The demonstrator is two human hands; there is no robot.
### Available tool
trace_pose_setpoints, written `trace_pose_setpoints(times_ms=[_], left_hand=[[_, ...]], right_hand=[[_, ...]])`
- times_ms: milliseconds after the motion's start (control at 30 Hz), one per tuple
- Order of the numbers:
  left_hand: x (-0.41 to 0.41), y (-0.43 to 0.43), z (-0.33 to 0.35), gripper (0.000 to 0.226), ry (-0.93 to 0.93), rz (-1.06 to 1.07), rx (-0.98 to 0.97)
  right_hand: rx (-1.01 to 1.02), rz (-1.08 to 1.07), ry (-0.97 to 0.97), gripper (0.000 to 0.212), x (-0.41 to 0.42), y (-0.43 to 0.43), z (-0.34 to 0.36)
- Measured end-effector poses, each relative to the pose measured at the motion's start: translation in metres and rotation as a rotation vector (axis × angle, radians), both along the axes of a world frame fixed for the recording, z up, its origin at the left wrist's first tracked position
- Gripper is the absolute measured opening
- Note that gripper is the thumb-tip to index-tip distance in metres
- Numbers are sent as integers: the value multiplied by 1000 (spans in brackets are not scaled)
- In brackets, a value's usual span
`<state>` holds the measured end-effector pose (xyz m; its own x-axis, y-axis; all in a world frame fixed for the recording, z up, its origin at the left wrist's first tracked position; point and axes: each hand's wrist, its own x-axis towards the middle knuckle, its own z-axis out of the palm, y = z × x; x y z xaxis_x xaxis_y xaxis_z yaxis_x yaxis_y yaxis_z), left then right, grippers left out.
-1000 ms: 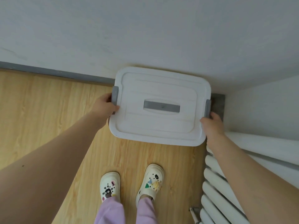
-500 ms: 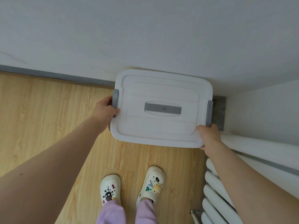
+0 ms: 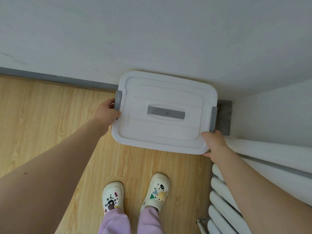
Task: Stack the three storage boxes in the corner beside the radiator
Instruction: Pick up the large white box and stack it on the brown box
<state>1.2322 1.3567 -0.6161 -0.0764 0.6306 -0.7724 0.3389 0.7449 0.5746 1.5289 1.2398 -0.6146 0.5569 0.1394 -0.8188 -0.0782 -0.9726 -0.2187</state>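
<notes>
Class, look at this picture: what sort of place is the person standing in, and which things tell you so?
Probably a room corner in a home: wood-look floor, white radiator by the wall, and a lidded storage box held in both hands.

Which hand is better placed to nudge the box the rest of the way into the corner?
Left, probably. The left hand grips the box by its grey latch on the side away from the corner. The right hand is squeezed between box and radiator.
</notes>
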Motion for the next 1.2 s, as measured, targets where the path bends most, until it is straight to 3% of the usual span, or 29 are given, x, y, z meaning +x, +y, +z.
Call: trace_pose_setpoints(times_ms=[300,467,567,867,1200], left_hand=[[-5,-3,6,68,86,-71,90],[1,-8,28,68,218,-206,257],[-1,-13,54,64,263,-290,303],[-13,-44,203,49,335,-650,587],[-75,-67,386,45,449,-537,754]], right_hand=[[45,28,-30,68,-9,2,6],[163,283,-249,67,-24,4,29],[245,457,-286,60,-33,4,59],[474,722,-262,34,-88,1,209],[673,860,-287,28,-177,-6,386]])
